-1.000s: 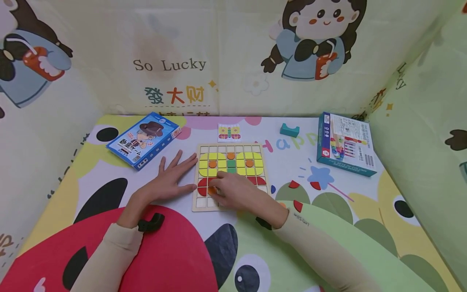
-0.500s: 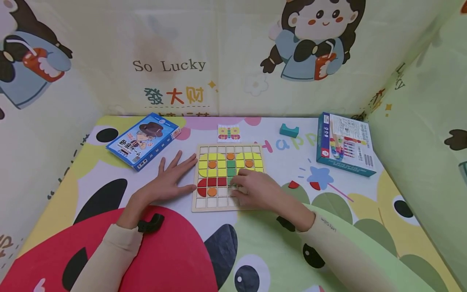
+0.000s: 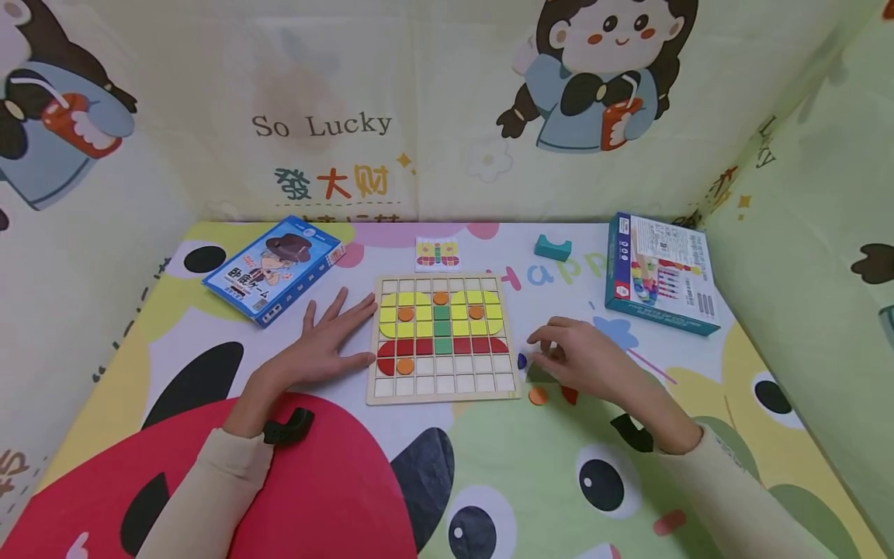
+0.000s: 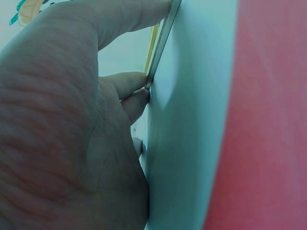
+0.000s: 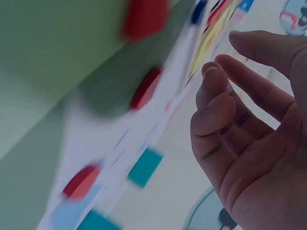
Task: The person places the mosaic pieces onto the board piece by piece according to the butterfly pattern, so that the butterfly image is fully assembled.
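Note:
A wooden grid board [image 3: 445, 386] lies on the table, bearing yellow, green, red and orange flat tiles. Spread fingers of my left hand [image 3: 314, 353] rest along its left edge; in the left wrist view, fingertips touch the board's side. An orange disc [image 3: 405, 366] sits in the lower left of the grid beside a red tile [image 3: 386, 367]. My right hand [image 3: 587, 357] hovers right of the board with loosely curled fingers, thumb apart and nothing between them. Below it lie a red quarter-round tile [image 3: 570, 395] and a loose orange disc [image 3: 538, 396]. A small blue piece [image 3: 521, 361] is near its fingertips.
Behind the board lies a small pattern card [image 3: 438, 253]. A teal block [image 3: 553, 248] stands at the back. There is a blue box [image 3: 272, 268] at back left and a green-sided box [image 3: 663, 276] at back right. More red tiles [image 5: 82, 182] lie right of the board.
My right hand has left the orange disc at the board's lower left and moved right, off the board, over the loose tiles. The left hand has stayed in place.

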Available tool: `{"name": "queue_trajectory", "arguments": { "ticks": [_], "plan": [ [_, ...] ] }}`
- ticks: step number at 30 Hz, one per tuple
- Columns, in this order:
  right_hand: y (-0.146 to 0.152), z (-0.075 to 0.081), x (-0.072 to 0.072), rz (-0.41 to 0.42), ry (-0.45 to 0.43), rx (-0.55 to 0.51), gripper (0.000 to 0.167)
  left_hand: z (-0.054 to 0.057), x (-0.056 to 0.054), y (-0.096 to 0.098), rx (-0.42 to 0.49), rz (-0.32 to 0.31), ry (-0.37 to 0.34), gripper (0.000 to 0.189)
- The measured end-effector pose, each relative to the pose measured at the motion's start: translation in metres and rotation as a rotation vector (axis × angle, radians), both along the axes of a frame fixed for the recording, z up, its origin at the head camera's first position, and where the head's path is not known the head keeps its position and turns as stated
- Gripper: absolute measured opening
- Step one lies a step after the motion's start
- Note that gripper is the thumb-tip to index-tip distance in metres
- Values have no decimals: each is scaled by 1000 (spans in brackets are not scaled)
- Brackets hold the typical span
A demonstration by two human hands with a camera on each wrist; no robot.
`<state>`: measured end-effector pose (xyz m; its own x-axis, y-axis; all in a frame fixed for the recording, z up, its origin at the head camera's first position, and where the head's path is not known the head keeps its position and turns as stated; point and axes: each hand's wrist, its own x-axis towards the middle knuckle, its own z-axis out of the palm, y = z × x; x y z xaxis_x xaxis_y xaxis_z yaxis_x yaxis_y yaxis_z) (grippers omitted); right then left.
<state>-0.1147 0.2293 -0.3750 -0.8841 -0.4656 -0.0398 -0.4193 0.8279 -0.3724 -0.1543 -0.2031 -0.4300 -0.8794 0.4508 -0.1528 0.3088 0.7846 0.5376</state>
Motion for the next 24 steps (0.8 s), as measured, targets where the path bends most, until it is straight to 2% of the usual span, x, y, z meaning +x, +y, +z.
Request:
{"name": "queue_trajectory", "arguments": {
  "ticks": [5,9,17,24],
  "plan": [
    [31,-4,-1,-73,-43,5,22,0,0,0,-3,0,-3,96],
    [44,-7,0,-105,-82,3,23,-1,0,0,-9,-1,0,97],
    [45,-18,-1,-73,-36,23,22,-1,0,-1,-5,0,0,97],
    [39,-19,-1,-2,6,-2,25,-3,-1,-1,-2,2,2,97]
  ]
}}
